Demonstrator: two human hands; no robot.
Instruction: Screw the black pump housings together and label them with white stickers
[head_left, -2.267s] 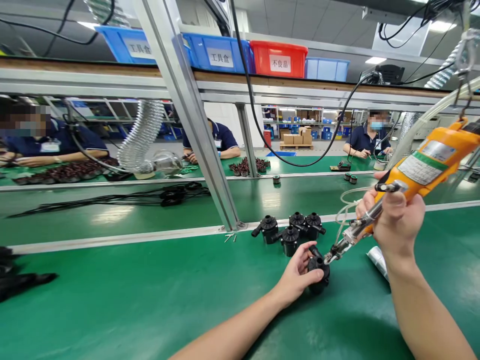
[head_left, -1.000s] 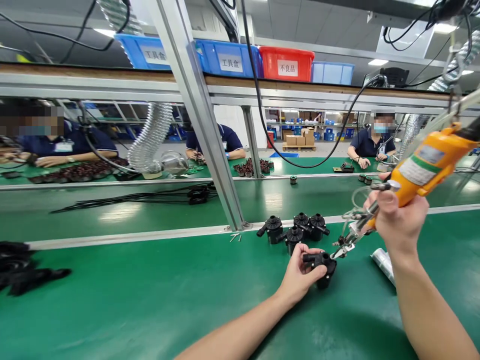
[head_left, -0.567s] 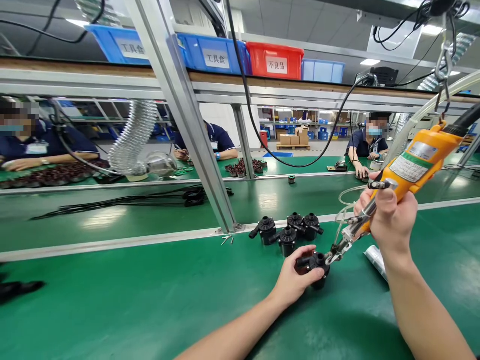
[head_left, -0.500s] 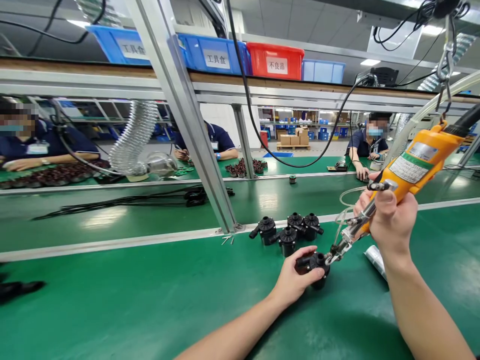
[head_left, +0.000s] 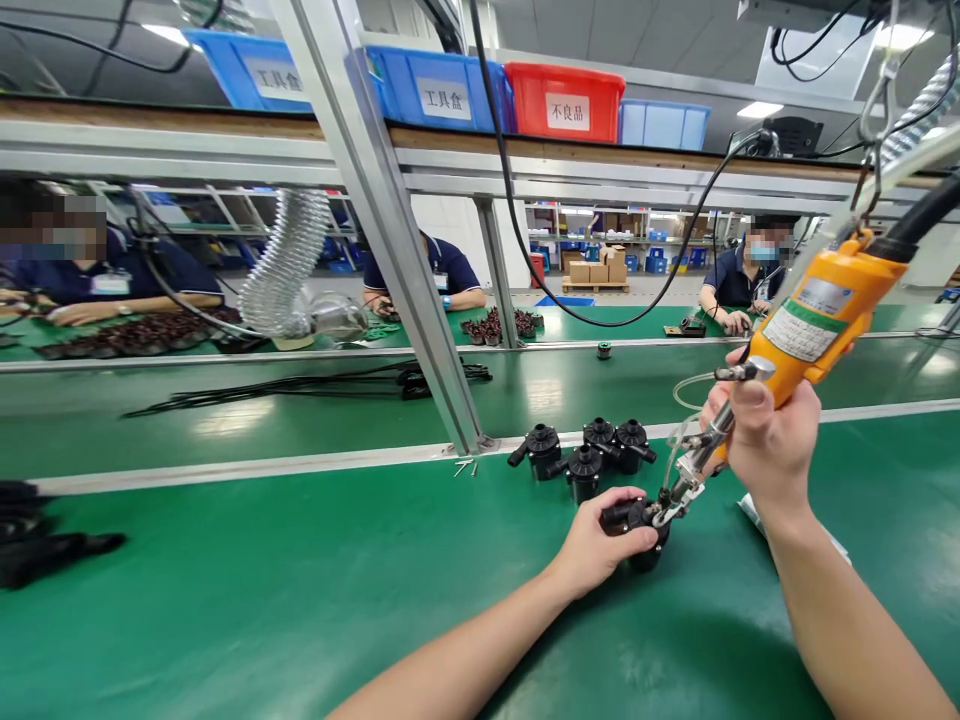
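My left hand (head_left: 600, 545) is closed round a small black pump (head_left: 646, 552) standing on the green work surface, thumb in front and fingers behind. In my right hand (head_left: 772, 435) is an orange electric screwdriver (head_left: 825, 300), hung from a hook and tilted down to the left. Its metal nose (head_left: 686, 485) meets the top of the held pump; the tip itself is too small to make out. Just behind my left hand stand several more black pumps (head_left: 541, 450) with side spouts.
A few small screws (head_left: 465, 466) lie by the aluminium post (head_left: 405, 250). A white packet (head_left: 754, 515) lies under my right forearm. Black cables (head_left: 300, 388) and dark parts (head_left: 52, 540) are at left. Co-workers sit across the bench; blue and red bins (head_left: 564, 103) line the shelf.
The view has shifted a little. The screwdriver stands more upright and its nose has moved over the pump's top. My left hand keeps its hold on the pump.
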